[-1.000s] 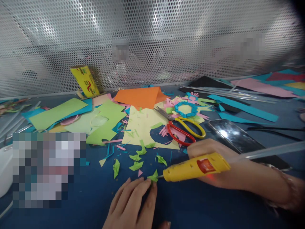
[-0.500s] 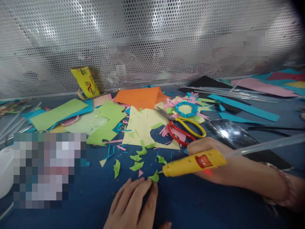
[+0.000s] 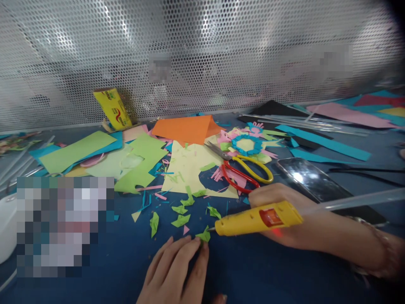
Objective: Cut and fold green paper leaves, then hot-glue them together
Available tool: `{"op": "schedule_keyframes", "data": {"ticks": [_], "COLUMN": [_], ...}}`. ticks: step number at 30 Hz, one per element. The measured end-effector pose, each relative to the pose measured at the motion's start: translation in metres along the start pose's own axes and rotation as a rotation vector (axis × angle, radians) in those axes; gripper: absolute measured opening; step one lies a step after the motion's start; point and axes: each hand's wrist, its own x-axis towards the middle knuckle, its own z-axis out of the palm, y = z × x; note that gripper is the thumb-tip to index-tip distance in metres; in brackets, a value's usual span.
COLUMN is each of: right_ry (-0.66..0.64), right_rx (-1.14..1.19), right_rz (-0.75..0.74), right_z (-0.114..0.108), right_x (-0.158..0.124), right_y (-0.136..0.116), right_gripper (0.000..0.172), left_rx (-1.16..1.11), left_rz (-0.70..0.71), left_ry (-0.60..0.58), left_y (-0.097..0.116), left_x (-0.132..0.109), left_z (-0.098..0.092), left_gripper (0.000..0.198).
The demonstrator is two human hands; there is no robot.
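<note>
A yellow glue gun (image 3: 247, 220) with a clear glue stick in its back is gripped in my right hand (image 3: 284, 215). Its metal tip points left and meets a small folded green paper piece (image 3: 204, 235). My left hand (image 3: 177, 270) lies palm down on the dark blue table, its index finger and thumb at the lower edge of that green piece. Several similar folded green pieces, one of them a green leaf shape (image 3: 154, 223), lie just beyond my fingertips. A small pink triangle (image 3: 186, 229) is next to them.
Red and yellow scissors (image 3: 242, 169) lie beyond my right hand, near a blue paper ring (image 3: 247, 145). A black phone (image 3: 316, 179), an orange folded sheet (image 3: 183, 130), green paper (image 3: 142, 158) and a yellow box (image 3: 113, 109) are further around. A perforated metal screen (image 3: 190, 50) stands behind.
</note>
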Motion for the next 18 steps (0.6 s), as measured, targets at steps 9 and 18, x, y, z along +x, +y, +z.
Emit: {"op": "schedule_keyframes", "data": {"ticks": [9,18], "right_ry": [0.001,-0.02], "right_rx": [0.018,0.067], "right_rz": [-0.006,-0.079], "right_z": [-0.0004,-0.0017], "right_x": [-0.0001,-0.0001], "right_y": [0.0004,0.0024], "right_gripper": [0.029,0.026], "left_rx": [0.025,0.004], "left_rz": [0.053,0.061], "left_ry": [-0.02,-0.014], "left_y": [-0.0037,-0.0043], "left_x": [0.0022,0.0032], "left_z": [-0.0027,-0.0036], "left_gripper": [0.041,0.041]}}
